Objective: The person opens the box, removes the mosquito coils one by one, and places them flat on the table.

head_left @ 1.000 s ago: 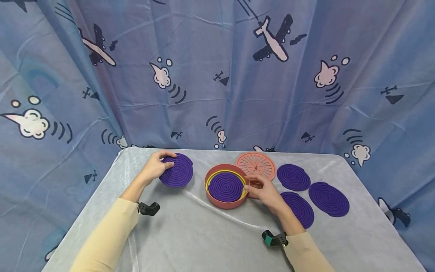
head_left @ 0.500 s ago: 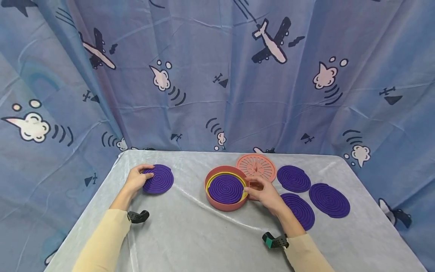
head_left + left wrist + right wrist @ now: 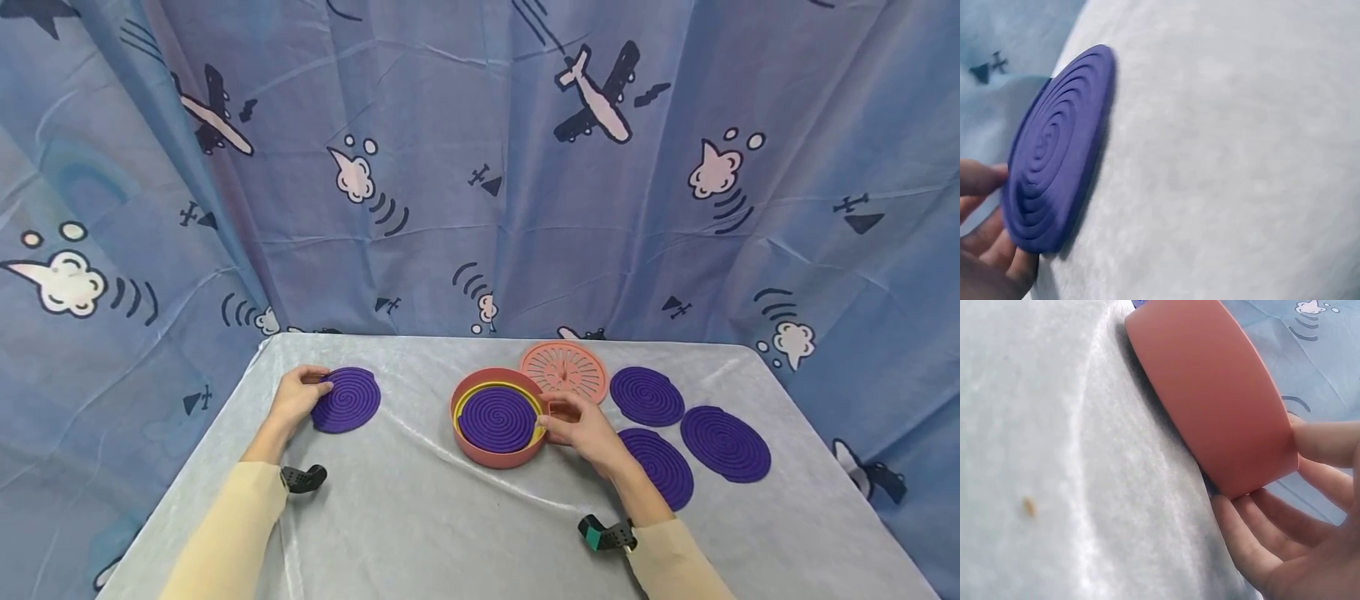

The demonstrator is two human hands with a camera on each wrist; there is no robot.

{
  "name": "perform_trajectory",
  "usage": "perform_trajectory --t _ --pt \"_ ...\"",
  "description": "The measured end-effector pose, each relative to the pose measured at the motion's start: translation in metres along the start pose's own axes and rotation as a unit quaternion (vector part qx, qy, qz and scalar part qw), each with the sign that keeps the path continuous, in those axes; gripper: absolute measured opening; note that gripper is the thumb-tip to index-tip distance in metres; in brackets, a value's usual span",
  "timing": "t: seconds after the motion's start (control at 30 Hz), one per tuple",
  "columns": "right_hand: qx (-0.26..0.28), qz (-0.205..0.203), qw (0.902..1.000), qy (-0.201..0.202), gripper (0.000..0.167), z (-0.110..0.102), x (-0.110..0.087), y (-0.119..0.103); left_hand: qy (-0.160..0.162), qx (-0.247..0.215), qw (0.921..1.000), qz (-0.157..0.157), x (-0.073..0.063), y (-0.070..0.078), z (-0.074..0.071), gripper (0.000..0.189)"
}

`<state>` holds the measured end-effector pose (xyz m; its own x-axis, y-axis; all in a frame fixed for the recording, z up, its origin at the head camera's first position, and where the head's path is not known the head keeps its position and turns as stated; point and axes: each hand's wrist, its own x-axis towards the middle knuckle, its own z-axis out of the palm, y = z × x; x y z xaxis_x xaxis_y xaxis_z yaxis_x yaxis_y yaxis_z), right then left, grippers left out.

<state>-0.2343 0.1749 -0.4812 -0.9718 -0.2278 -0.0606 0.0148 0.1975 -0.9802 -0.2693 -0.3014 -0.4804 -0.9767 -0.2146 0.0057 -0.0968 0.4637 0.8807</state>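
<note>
In the head view my left hand (image 3: 292,398) holds the left edge of a purple spiral coaster (image 3: 348,402) low at the table's left. The left wrist view shows the thumb at the rim of this coaster (image 3: 1054,150) and the other fingers at its lower edge. My right hand (image 3: 588,429) grips the right side of a round pink box (image 3: 501,457), thumb at the rim and fingers at the outer wall and base. Inside the box a yellow ring (image 3: 474,385) surrounds another purple spiral coaster (image 3: 498,418).
Behind the box lies a flat pink slotted disc (image 3: 581,367). Purple spiral coasters lie to the right: one at the back (image 3: 647,396), one farther right (image 3: 726,444), and one partly under my right forearm (image 3: 663,471). A patterned curtain (image 3: 420,167) hangs behind the table (image 3: 420,533).
My left hand has carried its purple coaster left and down towards the table, moving only slightly in the last half second. My right hand and the pink box have stayed in place.
</note>
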Motion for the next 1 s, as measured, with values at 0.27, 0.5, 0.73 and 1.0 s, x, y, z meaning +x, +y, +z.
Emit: perform_trajectory --t 0.27,0.5,0.73,1.0 --pt "0.002 0.001 1.0 0.004 0.047 0.003 0.0 -0.002 0.018 0.065 0.9977 0.01 -0.003 -0.001 -0.012 0.033" --pt "0.004 0.003 1.0 0.001 0.047 0.003 0.0 -0.001 0.018 0.074 0.9965 0.034 -0.007 0.006 -0.01 0.032" --pt "0.003 0.003 1.0 0.004 0.048 0.002 -0.001 -0.001 -0.01 0.064 0.9956 0.067 -0.01 0.025 0.003 0.031" --pt "0.008 0.003 0.9999 0.006 0.047 0.001 -0.001 0.0 -0.049 0.043 0.9934 0.095 -0.012 0.044 0.027 0.03"
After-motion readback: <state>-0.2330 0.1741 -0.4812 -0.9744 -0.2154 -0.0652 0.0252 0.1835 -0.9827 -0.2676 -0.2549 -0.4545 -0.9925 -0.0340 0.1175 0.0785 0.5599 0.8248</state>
